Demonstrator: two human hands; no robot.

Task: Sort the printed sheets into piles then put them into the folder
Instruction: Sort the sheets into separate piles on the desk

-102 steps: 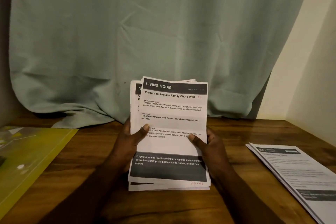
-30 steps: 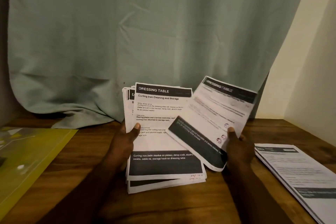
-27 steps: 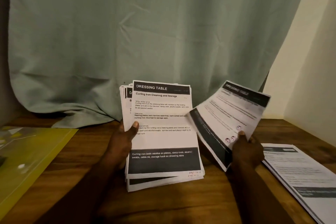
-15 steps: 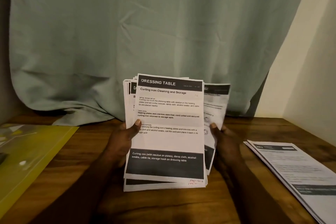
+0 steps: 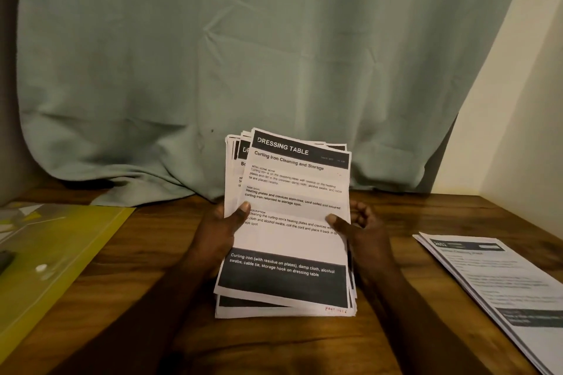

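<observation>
Table: folder L, sheet pile R.

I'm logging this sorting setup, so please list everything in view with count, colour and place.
held stack: one, many sheets, white with black bands, top sheet headed DRESSING TABLE, centre, between both hands.
side pile: one, white sheets with dark bands, flat on the table at right.
folder: one, yellow, flat on the table at left.
table: one, brown wood, beneath everything.
curtain: one, pale green, hanging behind the table.
wall: one, cream, at right.
left hand: one, grips the held stack's left edge, thumb on the front.
right hand: one, holds its right edge, thumb on the top sheet.
</observation>
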